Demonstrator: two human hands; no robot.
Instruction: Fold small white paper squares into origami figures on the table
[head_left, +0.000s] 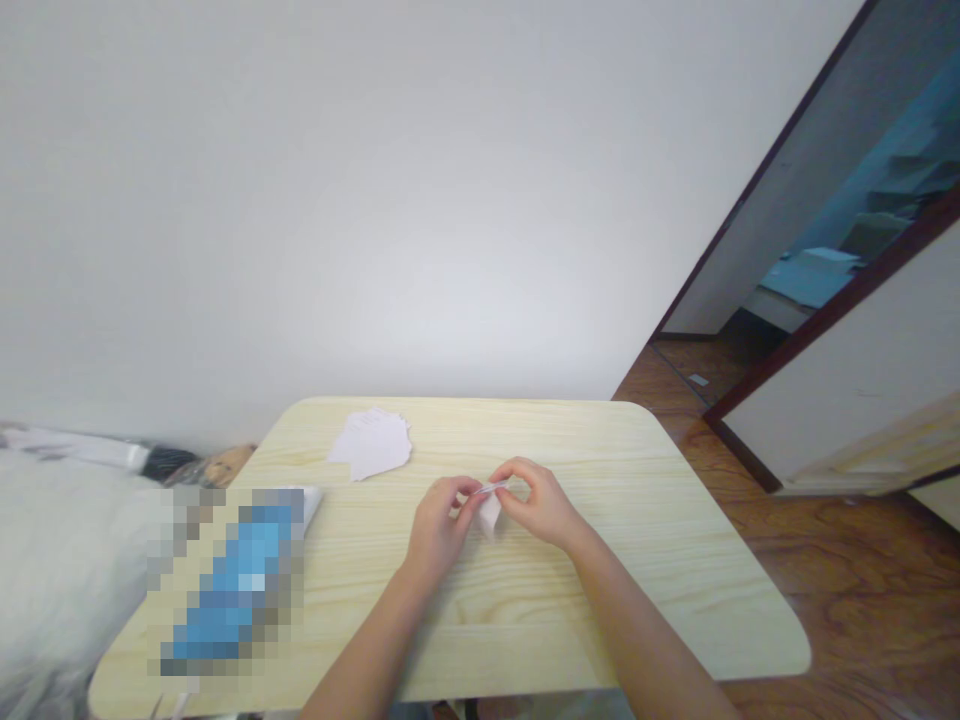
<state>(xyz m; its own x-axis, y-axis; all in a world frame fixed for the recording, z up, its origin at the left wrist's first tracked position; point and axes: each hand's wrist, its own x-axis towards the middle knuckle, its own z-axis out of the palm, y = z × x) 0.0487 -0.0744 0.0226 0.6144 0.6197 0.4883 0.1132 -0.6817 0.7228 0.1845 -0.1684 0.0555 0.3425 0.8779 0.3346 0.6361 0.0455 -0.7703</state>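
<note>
- Left hand (439, 530): fingers curled, pinching one side of a small piece of white paper (489, 512).
- Right hand (536, 503): also closed, fingertips gripping the paper's other side. Hands almost touching, paper between them, above mid-bench.
- Bench (675, 560): pale wood grain, rounded corners.
- Upper middle of bench: ragged-edged white paper sheets (369, 444), well apart from hands. Faint print, too small to read.
- Lower left of bench: blue-and-white packet (232, 585), pixelated; any label unreadable.
- Far left, beside bench: white bedding (60, 560).
- Right of frame: brown wood floor (847, 580), dark-framed doorway (750, 370).
- Behind bench: plain white wall (375, 200).
</note>
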